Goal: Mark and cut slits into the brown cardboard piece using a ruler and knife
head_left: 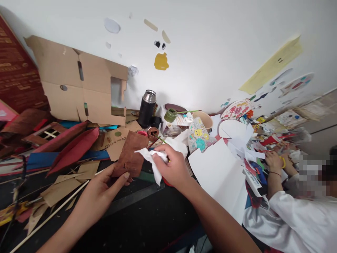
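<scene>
My left hand (107,186) grips the lower edge of a brown-painted cardboard piece (133,151), thumb in front, and holds it tilted up over the black table. A small torn spot shows near its lower part. In my right hand (171,165) is a crumpled white tissue (154,163), pinched between the fingers close to the cardboard's right edge; whether it touches the board I cannot tell. A green stick, perhaps a brush handle (161,139), shows just behind the right hand. Beyond the board stands a small jar of brown paint (152,133).
A black thermos (146,109) stands behind the jars, with a green paint jar (170,115) beside it. Cardboard scraps (61,189) and a long wooden stick (50,218) lie left. White paper sheets (218,175) cover the right side. Farther right, another person's hand (273,160) works near yellow-handled scissors (283,162).
</scene>
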Available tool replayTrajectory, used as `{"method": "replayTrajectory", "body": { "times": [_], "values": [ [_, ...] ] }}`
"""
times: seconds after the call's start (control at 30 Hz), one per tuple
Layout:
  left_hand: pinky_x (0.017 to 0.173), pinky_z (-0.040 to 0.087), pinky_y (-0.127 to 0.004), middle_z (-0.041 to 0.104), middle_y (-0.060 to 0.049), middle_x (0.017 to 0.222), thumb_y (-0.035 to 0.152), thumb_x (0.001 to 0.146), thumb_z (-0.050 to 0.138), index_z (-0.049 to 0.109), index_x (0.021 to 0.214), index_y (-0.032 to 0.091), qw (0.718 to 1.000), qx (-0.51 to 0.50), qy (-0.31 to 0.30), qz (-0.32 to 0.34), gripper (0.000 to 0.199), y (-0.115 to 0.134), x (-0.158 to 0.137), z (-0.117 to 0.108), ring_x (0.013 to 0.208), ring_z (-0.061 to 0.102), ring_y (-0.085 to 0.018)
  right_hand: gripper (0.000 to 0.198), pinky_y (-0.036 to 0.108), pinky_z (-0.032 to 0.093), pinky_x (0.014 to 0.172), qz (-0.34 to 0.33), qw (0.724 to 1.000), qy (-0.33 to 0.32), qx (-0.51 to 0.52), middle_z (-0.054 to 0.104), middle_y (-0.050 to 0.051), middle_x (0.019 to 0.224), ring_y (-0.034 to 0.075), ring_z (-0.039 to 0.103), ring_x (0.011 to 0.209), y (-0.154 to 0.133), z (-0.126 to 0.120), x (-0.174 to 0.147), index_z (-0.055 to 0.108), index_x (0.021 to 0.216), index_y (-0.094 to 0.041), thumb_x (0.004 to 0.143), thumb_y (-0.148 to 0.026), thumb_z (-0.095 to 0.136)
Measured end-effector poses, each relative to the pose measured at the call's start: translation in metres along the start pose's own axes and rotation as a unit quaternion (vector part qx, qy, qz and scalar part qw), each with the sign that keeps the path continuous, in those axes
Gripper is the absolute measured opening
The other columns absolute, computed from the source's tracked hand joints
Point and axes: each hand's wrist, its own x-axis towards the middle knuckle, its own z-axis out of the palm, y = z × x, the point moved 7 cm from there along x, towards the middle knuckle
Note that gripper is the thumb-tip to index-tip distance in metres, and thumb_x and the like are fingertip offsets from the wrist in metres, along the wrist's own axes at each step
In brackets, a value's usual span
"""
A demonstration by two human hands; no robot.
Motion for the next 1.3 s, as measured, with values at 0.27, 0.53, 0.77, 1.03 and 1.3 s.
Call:
{"method": "replayTrajectory", "body": {
  "times": [0.27, 0.53, 0.77, 1.03, 1.3],
  "values": [
    [0.068, 0.064, -0.032, 0.080, -0.003, 0.075, 0.070, 0.069, 0.077, 0.074, 0.083, 0.026, 1.000, 0.000, 0.004, -0.002, 0.047, -0.001, 0.002, -0.001, 0.071, 0.076, -0.025, 0.022, 0.029, 0.048, 0.062, 0.075, 0.981, 0.060, -0.169, 0.079, 0.001, 0.087, 0.018, 0.061, 0.058, 0.046, -0.072, -0.018, 0.073, 0.104, -0.026, 0.096, -0.042, 0.061],
    [0.071, 0.065, -0.031, 0.081, -0.003, 0.076, 0.075, 0.070, 0.075, 0.075, 0.085, 0.028, 1.000, 0.009, 0.005, 0.005, 0.050, -0.003, 0.003, -0.001, 0.073, 0.076, -0.025, 0.026, 0.034, 0.049, 0.077, 0.045, 0.925, -0.020, -0.378, 0.077, 0.009, 0.122, 0.027, 0.073, 0.101, 0.070, -0.071, 0.007, 0.069, 0.121, -0.023, 0.103, -0.024, 0.052],
    [0.070, 0.064, -0.029, 0.081, -0.002, 0.077, 0.074, 0.071, 0.076, 0.077, 0.090, 0.027, 1.000, 0.005, 0.007, 0.015, 0.051, -0.003, 0.003, -0.001, 0.071, 0.075, -0.024, 0.028, 0.035, 0.050, 0.081, 0.025, 0.886, -0.100, -0.452, 0.072, 0.011, 0.122, 0.028, 0.069, 0.111, 0.075, -0.054, 0.043, 0.069, 0.126, -0.022, 0.106, -0.021, 0.050],
    [0.070, 0.064, -0.031, 0.082, -0.003, 0.081, 0.072, 0.074, 0.075, 0.078, 0.093, 0.027, 1.000, 0.013, 0.003, 0.027, 0.049, -0.002, 0.001, -0.001, 0.073, 0.076, -0.025, 0.029, 0.036, 0.051, 0.086, -0.001, 0.889, -0.140, -0.435, 0.071, 0.013, 0.126, 0.029, 0.067, 0.115, 0.082, -0.032, 0.051, 0.069, 0.130, -0.022, 0.106, -0.030, 0.055],
    [0.071, 0.065, -0.033, 0.082, -0.004, 0.083, 0.069, 0.075, 0.075, 0.078, 0.092, 0.026, 0.999, 0.002, -0.001, 0.035, 0.046, 0.000, 0.000, 0.001, 0.074, 0.076, -0.025, 0.029, 0.031, 0.049, 0.082, 0.006, 0.907, -0.156, -0.392, 0.073, 0.008, 0.126, 0.024, 0.072, 0.105, 0.090, -0.024, 0.026, 0.069, 0.131, -0.025, 0.105, -0.034, 0.061]
  ]
}}
